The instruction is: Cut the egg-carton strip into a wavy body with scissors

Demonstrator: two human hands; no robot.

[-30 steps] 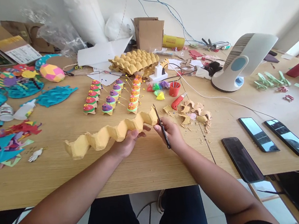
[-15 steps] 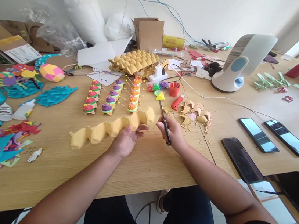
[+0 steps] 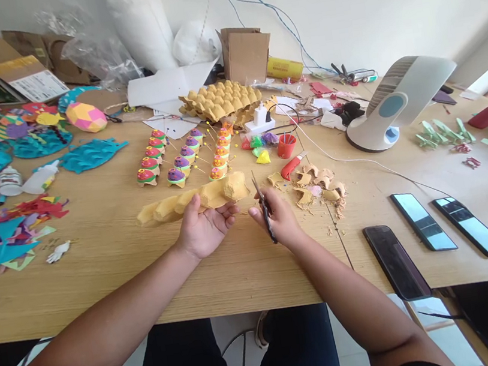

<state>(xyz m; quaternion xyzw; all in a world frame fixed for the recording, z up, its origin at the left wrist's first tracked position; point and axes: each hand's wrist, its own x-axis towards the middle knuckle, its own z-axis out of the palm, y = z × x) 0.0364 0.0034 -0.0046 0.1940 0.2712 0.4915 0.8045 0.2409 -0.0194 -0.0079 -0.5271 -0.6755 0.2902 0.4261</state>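
My left hand (image 3: pixel 202 228) grips a long yellow strip of egg carton (image 3: pixel 192 199), held just above the wooden table (image 3: pixel 238 268) with its far end pointing left. My right hand (image 3: pixel 279 220) is closed on a pair of black scissors (image 3: pixel 264 204), blades pointing up and away, right beside the strip's near end. Cut cardboard scraps (image 3: pixel 314 182) lie in a heap just right of the scissors. Three rows of painted egg-cup figures (image 3: pixel 181 155) stand behind the strip.
A stack of egg trays (image 3: pixel 218 99) and a cardboard box (image 3: pixel 247 55) sit at the back. A white fan (image 3: pixel 396 101) stands right, three phones (image 3: pixel 427 230) near the front right edge. Coloured paper cut-outs (image 3: pixel 6 168), glue bottles (image 3: pixel 39 178), a red cup (image 3: pixel 285 146).
The carton strip has turned over and swung inward, now looking shorter and flatter. The scissors drew close to its near end, and my left hand shifted under it.
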